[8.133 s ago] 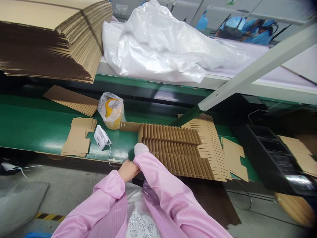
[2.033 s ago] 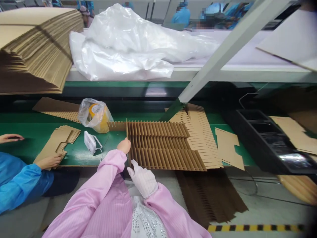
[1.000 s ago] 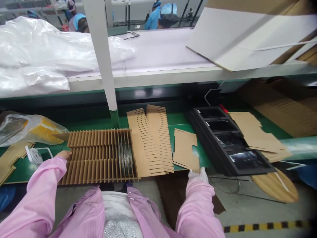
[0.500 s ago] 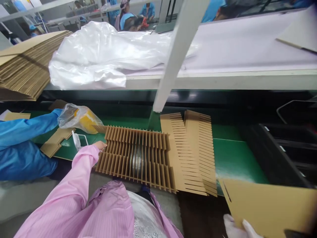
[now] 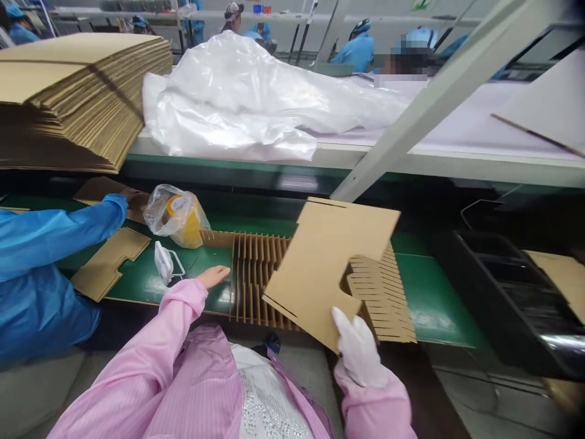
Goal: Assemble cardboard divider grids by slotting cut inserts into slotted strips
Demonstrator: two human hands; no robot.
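While the gloved right hand (image 5: 359, 347) pinches notched cardboard (image 5: 326, 262) — the left hand (image 5: 214, 276) reaches open, empty

The fan (image 5: 163, 263) lies left of the cardboard grid (image 5: 256, 268), before the tape bag (image 5: 177, 216).

Sleeves (image 5: 150, 341) pink, fine-striped; belt (image 5: 434, 305) green; tape (image 5: 187, 222) yellow; cardboard panel (image 5: 329, 256) plain tan.
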